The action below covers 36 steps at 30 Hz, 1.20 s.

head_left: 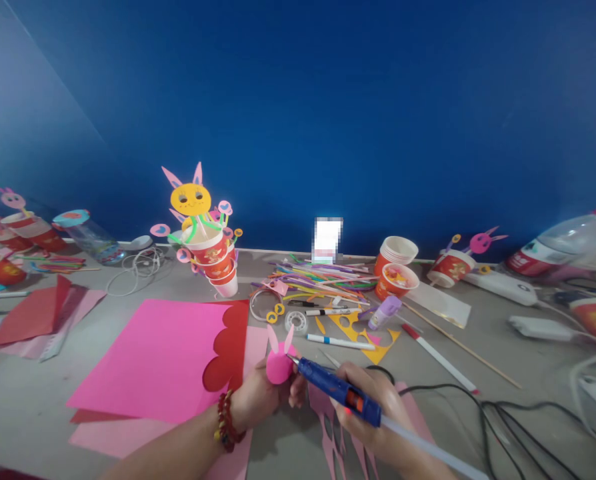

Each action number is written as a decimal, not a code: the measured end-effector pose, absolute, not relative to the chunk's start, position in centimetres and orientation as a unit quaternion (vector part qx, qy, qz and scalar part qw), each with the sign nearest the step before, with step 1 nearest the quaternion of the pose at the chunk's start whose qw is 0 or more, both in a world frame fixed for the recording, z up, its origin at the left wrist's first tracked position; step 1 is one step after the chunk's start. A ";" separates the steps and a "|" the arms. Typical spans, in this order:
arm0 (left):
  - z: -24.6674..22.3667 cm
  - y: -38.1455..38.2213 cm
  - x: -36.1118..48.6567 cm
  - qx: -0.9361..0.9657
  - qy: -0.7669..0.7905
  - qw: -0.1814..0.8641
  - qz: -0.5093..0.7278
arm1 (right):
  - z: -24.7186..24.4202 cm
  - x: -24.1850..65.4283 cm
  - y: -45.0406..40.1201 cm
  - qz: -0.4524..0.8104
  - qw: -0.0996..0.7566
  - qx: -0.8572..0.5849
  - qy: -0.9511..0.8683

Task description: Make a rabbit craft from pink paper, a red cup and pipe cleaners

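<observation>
A pink paper bunny head (279, 369) with two pale pink ears is held in my left hand (271, 397), whose fingers are closed beneath and beside it. A beaded bracelet circles the left wrist. My right hand (373, 403) is wrapped round a blue glue gun (338, 388) that has a white glue stick coming out of its back. The gun's metal tip points left and meets or nearly meets the bunny head near the base of the ears. Cut pink paper (328, 433) lies under and between the hands.
Bright pink sheets (153, 360) lie at left. Behind the hands are markers (341, 341), a tape roll (296, 323), a purple glue stick (385, 312) and pipe cleaners (323, 279). Decorated stacked cups (213, 257) stand back left. Black cables (483, 413) run at right.
</observation>
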<state>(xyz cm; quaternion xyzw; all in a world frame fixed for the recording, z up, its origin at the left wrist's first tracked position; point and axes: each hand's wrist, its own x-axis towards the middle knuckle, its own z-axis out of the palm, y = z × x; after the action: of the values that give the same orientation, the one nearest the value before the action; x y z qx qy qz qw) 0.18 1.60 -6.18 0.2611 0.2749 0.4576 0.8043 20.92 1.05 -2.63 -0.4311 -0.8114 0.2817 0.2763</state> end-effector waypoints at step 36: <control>-6.3 1.4 0.3 0.297 0.280 0.781 0.473 | -2.4 20.6 0.9 0.274 0.293 -0.429 -0.809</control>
<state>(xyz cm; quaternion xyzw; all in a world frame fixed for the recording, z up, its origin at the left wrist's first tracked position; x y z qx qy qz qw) 0.26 1.39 -6.32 0.2970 0.2801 0.4732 0.7806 20.57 0.90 -2.42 -0.4292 -0.8093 0.2737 0.2930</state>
